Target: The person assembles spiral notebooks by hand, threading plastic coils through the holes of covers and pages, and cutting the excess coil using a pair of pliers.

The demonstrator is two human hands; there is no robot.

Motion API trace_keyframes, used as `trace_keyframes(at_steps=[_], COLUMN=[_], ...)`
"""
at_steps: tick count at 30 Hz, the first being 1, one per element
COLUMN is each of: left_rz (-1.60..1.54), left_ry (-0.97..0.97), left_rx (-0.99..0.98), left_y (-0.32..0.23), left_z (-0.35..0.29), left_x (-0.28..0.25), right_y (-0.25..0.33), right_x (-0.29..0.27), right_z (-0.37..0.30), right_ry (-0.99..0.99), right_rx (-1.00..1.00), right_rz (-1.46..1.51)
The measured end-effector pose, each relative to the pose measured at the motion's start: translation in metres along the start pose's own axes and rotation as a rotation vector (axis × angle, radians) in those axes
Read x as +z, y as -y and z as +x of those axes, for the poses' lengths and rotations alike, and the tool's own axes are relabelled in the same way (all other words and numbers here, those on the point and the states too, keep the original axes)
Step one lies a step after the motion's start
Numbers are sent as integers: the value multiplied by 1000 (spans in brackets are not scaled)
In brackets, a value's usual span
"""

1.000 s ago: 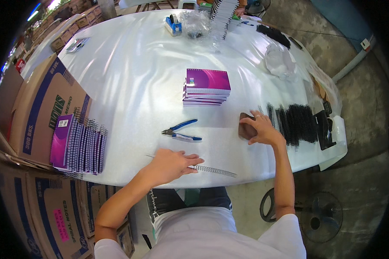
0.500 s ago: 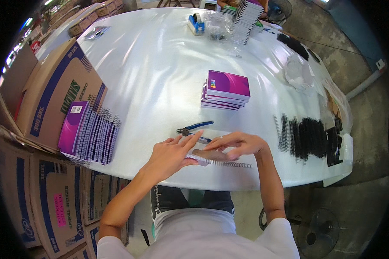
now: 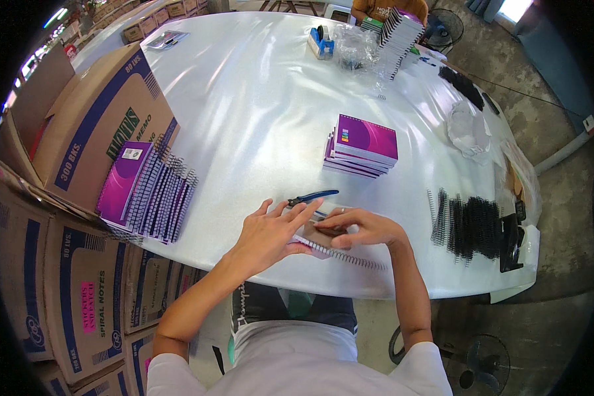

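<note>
A small notebook with a brown back board (image 3: pixel 315 234) lies tilted near the table's front edge. A spiral coil (image 3: pixel 362 262) runs along its near edge and sticks out to the right. My left hand (image 3: pixel 270 232) grips the notebook, with fingers stretched over it and the thumb at its near side. Over the brown board, my right hand (image 3: pixel 366 228) has its fingers half bent and its thumb apart, close to the coil; I see nothing clasped in it. Just beyond lie blue-handled pliers (image 3: pixel 317 196), partly behind my left fingers.
A stack of purple notebooks (image 3: pixel 366 137) stands ahead. Coil-bound notebooks (image 3: pixel 148 191) lean by a cardboard box (image 3: pixel 105 122) on the left. Black coils (image 3: pixel 468 226) lie at right. Farther back are a blue tape dispenser (image 3: pixel 321 43), a notebook pile (image 3: pixel 399 39) and a seated person (image 3: pixel 383 8).
The view has shifted slightly. The coil's free end now slants toward me, and the notebook has turned a little. My right hand has moved slightly over the brown board; my left still grips the notebook.
</note>
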State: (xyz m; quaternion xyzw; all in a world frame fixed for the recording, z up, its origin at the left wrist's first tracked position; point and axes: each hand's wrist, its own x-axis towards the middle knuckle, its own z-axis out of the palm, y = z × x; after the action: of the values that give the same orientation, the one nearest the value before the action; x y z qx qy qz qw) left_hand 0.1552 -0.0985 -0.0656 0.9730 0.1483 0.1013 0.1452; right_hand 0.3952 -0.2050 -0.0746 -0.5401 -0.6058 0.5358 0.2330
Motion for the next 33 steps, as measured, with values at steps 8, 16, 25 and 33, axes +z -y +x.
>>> trace_keyframes(at_steps=[8,16,25,33], left_rz=[-58,-518,-851,-929], left_ry=[46,-306,-383,-382], left_rx=[-137,-210,-258,-265], left_y=[0,15,24,31], left_z=[-4,-11,-20,-22], left_x=[-4,19,47,50], right_y=[-1,3,22,12], right_x=[-2,-2,2,-1], right_z=[3,12,28,29], right_ry=[31,66,12,19], right_rx=[-186,-364,64,-193], right_rz=[264,403,16,172])
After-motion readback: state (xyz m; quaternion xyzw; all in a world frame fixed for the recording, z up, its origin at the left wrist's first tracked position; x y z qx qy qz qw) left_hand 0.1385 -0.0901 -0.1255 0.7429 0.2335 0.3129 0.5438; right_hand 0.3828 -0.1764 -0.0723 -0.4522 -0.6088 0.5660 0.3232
